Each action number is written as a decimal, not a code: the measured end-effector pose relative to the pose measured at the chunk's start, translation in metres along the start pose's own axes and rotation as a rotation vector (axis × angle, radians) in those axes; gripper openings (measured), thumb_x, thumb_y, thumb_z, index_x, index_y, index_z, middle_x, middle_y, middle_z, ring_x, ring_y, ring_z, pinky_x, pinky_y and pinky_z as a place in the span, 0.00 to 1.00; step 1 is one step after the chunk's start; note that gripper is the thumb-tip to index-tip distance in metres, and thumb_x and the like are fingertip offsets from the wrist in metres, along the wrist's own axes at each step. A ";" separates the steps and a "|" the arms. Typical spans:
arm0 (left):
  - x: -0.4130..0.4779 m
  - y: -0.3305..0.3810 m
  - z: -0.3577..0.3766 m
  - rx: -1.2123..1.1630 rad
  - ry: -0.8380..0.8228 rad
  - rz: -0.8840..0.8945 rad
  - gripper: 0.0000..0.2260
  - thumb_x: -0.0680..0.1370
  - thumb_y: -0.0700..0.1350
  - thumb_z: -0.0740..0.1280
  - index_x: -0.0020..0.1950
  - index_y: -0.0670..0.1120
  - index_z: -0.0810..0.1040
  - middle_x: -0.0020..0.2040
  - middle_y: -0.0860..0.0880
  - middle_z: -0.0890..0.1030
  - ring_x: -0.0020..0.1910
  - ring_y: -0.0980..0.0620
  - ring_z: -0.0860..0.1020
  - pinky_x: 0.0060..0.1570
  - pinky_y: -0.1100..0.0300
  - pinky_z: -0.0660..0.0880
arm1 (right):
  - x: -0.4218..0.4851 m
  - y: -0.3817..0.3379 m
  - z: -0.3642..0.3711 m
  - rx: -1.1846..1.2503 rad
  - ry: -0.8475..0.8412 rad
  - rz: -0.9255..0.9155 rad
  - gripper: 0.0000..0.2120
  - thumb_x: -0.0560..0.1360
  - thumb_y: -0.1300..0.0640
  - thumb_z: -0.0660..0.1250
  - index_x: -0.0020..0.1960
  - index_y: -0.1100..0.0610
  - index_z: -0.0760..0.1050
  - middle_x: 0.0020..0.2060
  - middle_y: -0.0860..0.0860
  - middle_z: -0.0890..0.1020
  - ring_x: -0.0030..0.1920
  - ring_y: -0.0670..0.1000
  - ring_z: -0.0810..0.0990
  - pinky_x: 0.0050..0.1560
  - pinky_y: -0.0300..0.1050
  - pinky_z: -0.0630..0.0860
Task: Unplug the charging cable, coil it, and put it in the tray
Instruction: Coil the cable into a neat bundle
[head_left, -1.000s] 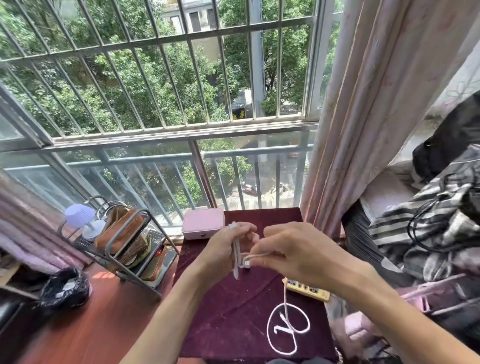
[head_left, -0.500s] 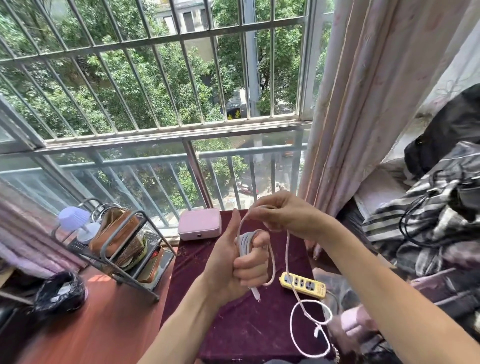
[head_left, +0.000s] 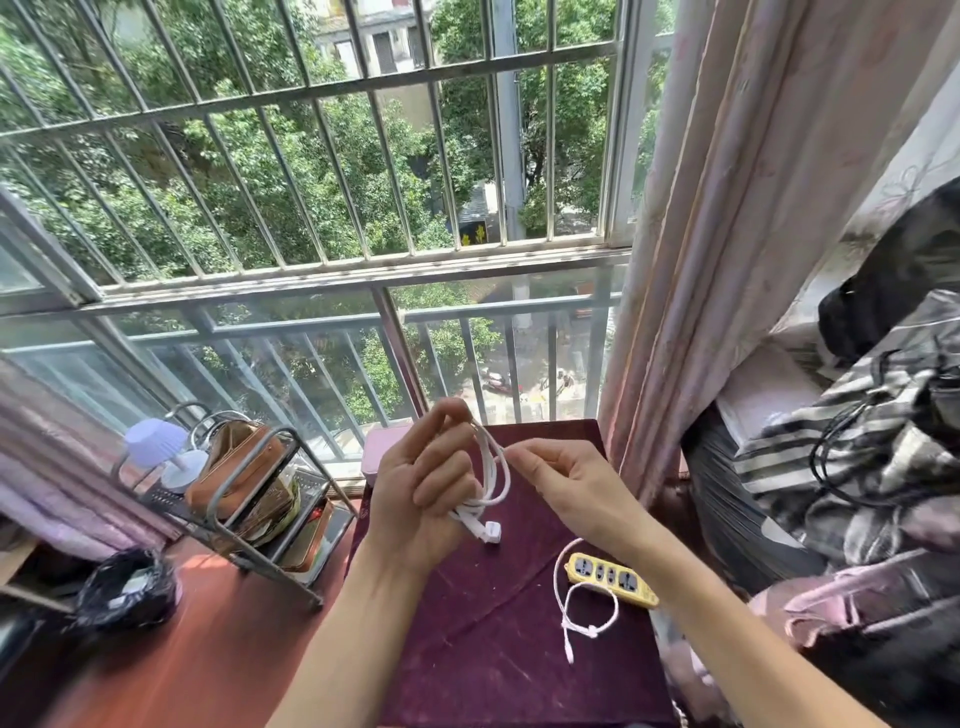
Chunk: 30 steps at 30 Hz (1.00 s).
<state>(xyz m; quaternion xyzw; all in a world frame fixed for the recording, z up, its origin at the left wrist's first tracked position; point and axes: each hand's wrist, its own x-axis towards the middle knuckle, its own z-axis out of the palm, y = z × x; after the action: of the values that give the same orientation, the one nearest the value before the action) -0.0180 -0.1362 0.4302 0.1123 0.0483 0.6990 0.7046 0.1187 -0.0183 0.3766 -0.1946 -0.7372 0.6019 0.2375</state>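
Observation:
The white charging cable is partly wound in loops around my left hand, which grips it above the maroon table. A white plug end hangs below that hand. My right hand pinches the strand beside the loops. The loose tail lies looped on the tabletop in front of the yellow power strip. A pink tray sits at the table's far edge, mostly hidden behind my left hand.
The maroon cloth-covered table stands against a barred window. A metal rack with brown items and a small lamp stands to the left. A black bag lies on the floor. Curtain and piled clothes crowd the right side.
More cable is wound on my left hand. My right hand dropped from above the left hand to beside the loops. The loose tail on the table has shortened.

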 end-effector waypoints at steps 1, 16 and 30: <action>-0.001 0.004 -0.001 0.000 0.025 0.014 0.12 0.86 0.47 0.52 0.56 0.42 0.71 0.28 0.52 0.64 0.18 0.59 0.54 0.19 0.65 0.51 | -0.003 0.001 0.001 -0.064 -0.007 0.008 0.14 0.82 0.40 0.64 0.56 0.43 0.86 0.45 0.59 0.89 0.48 0.62 0.86 0.52 0.59 0.83; 0.009 0.034 -0.053 0.190 0.434 0.166 0.12 0.82 0.49 0.61 0.54 0.40 0.74 0.35 0.54 0.64 0.22 0.60 0.61 0.20 0.67 0.60 | -0.042 -0.005 0.030 -0.895 -0.148 -0.100 0.16 0.86 0.42 0.55 0.54 0.50 0.76 0.43 0.48 0.81 0.47 0.54 0.82 0.47 0.53 0.77; 0.001 -0.014 -0.050 0.920 0.263 -0.434 0.34 0.83 0.66 0.49 0.51 0.39 0.82 0.26 0.46 0.75 0.18 0.56 0.67 0.19 0.64 0.61 | 0.001 -0.078 -0.023 -0.488 -0.251 -0.229 0.07 0.73 0.47 0.79 0.45 0.51 0.88 0.38 0.43 0.86 0.40 0.43 0.85 0.40 0.38 0.80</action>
<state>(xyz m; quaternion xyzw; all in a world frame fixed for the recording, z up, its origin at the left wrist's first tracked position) -0.0156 -0.1307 0.3786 0.3088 0.4606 0.4518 0.6988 0.1316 -0.0153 0.4567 -0.0857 -0.9008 0.3958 0.1571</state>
